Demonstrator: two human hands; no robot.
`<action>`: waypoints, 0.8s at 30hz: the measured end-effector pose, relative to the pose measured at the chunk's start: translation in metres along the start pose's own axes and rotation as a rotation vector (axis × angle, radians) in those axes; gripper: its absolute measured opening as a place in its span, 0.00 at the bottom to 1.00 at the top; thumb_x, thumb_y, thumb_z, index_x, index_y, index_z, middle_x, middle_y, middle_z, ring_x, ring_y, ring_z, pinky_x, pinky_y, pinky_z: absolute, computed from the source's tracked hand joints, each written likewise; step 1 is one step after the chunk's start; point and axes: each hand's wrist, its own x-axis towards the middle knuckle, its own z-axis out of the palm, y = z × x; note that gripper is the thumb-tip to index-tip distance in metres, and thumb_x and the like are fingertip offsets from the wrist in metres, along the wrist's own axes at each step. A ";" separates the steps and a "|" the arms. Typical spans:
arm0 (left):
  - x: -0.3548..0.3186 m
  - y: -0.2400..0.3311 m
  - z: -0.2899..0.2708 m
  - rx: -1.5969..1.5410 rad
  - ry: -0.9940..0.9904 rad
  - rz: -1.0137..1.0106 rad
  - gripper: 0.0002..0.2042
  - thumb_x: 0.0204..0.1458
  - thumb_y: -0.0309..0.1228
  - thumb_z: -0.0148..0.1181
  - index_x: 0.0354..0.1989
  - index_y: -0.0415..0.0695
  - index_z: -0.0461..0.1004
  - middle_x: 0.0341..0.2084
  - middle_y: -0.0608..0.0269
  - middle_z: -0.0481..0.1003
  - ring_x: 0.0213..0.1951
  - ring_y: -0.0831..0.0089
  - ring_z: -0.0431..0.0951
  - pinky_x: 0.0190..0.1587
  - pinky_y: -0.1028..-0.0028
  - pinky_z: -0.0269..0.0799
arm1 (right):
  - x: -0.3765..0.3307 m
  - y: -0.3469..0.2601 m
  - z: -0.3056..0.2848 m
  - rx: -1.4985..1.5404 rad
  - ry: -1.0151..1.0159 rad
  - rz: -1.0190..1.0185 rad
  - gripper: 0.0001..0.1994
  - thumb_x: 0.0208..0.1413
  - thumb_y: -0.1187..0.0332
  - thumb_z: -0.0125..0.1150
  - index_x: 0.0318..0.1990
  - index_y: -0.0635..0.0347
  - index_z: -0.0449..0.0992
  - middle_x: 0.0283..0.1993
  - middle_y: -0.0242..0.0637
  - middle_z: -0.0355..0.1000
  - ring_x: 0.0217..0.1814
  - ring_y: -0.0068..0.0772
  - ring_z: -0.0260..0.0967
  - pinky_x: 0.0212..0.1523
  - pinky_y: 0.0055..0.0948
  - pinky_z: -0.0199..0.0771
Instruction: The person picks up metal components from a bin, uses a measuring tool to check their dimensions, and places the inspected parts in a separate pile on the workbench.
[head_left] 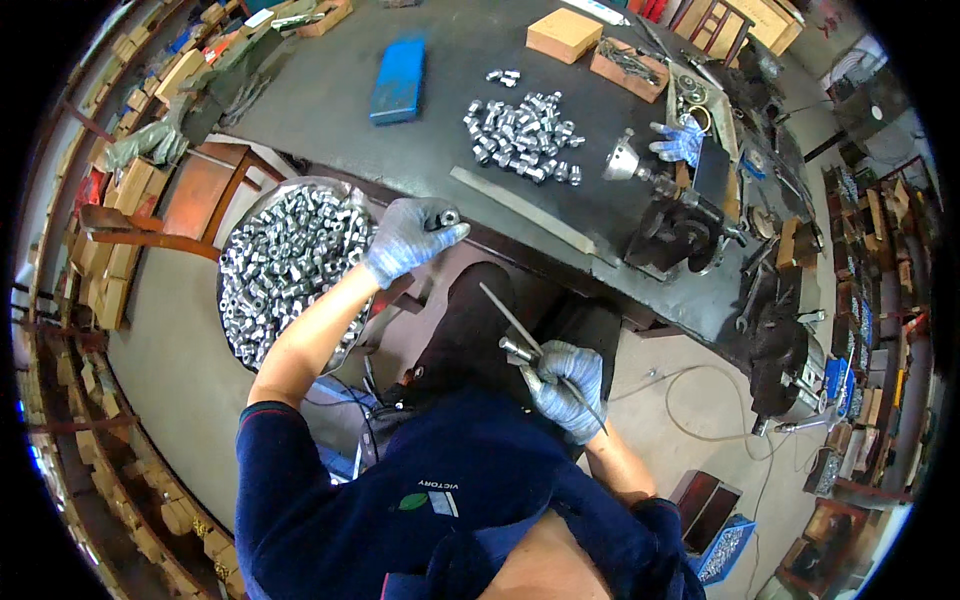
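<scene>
Both my hands wear pale blue-grey knit gloves. My left hand is closed on a small silver metal fitting, held just off the table's front edge, beside a large round container heaped with similar fittings. Over my lap, my right hand grips a thin metal rod, tapered like a round file, pointing up and to the left. Another silver fitting is at this hand's fingers, beside the rod. The glove hides part of the rod.
On the dark table lie a pile of fittings, a flat grey bar and a blue box. A machine with a chuck stands at right. A wooden chair is at left; a cable crosses the floor.
</scene>
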 end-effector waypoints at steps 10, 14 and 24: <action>0.181 -0.004 0.052 -0.528 0.031 -0.220 0.17 0.46 0.29 0.63 0.46 0.37 0.75 0.27 0.57 0.78 0.17 0.73 0.75 0.24 0.73 0.71 | -0.014 0.011 -0.009 0.008 0.084 0.080 0.12 0.40 0.72 0.68 0.15 0.56 0.68 0.16 0.38 0.63 0.18 0.39 0.62 0.20 0.28 0.62; 0.217 -0.014 0.053 -0.759 0.129 -0.317 0.20 0.46 0.23 0.63 0.50 0.35 0.72 0.38 0.60 0.77 0.26 0.75 0.76 0.29 0.78 0.73 | -0.021 0.018 -0.012 0.008 0.145 0.099 0.13 0.40 0.73 0.68 0.15 0.56 0.66 0.16 0.38 0.63 0.17 0.37 0.62 0.20 0.27 0.61; 0.094 -0.061 -0.068 -0.079 -0.100 0.000 0.20 0.52 0.30 0.58 0.51 0.33 0.69 0.44 0.52 0.75 0.40 0.70 0.77 0.43 0.72 0.75 | -0.024 0.019 -0.004 0.131 0.157 0.094 0.11 0.41 0.76 0.67 0.16 0.57 0.68 0.15 0.35 0.61 0.16 0.29 0.60 0.20 0.24 0.59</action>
